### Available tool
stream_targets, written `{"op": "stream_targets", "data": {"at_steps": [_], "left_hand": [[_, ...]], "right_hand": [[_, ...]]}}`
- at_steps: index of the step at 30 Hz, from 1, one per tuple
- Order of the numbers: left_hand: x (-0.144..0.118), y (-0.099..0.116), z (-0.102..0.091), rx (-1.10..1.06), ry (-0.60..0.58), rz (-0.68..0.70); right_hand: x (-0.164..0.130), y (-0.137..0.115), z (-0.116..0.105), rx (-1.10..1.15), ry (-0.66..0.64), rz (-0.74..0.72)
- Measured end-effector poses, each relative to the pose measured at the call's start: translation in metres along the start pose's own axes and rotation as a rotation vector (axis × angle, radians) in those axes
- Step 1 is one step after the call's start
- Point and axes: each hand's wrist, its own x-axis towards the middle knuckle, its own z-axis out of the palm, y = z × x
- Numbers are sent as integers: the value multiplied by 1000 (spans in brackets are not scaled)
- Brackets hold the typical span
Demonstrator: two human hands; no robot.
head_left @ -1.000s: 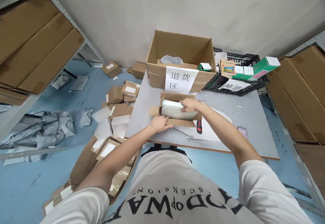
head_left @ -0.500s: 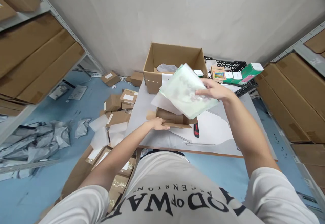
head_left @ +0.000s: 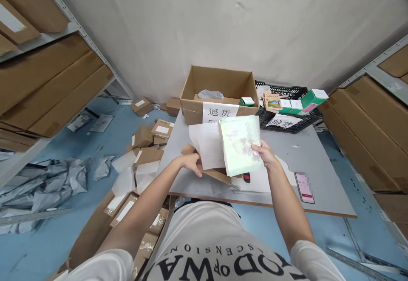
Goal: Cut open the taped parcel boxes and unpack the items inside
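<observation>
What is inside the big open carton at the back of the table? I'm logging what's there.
Inside the big carton, a crumpled clear bag lies on a cardboard layer; a small green-and-white box sits by its right wall. Anything beneath is hidden by the front wall.

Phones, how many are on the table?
1. The phone lies flat near the table's front right edge, right of the right hand. Papers may hide others.
</observation>
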Motion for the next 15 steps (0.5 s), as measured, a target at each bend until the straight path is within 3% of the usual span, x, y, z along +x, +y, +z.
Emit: {"op": "stream_targets", "data": {"at_steps": [3, 7, 12, 15], "left_hand": [[-2, 7, 0, -130, 66, 68], [-1, 15, -1, -398, 192, 150], [-3, 26, -3, -730, 586, 97], [-7, 37, 11, -794, 853, 46]], "right_hand": [[-3, 8, 2, 43, -1, 12], [-4, -2, 9, 18, -25, -23], [-8, -26, 28, -4, -76, -142], [-16, -34, 45, 17, -75, -218]]}}
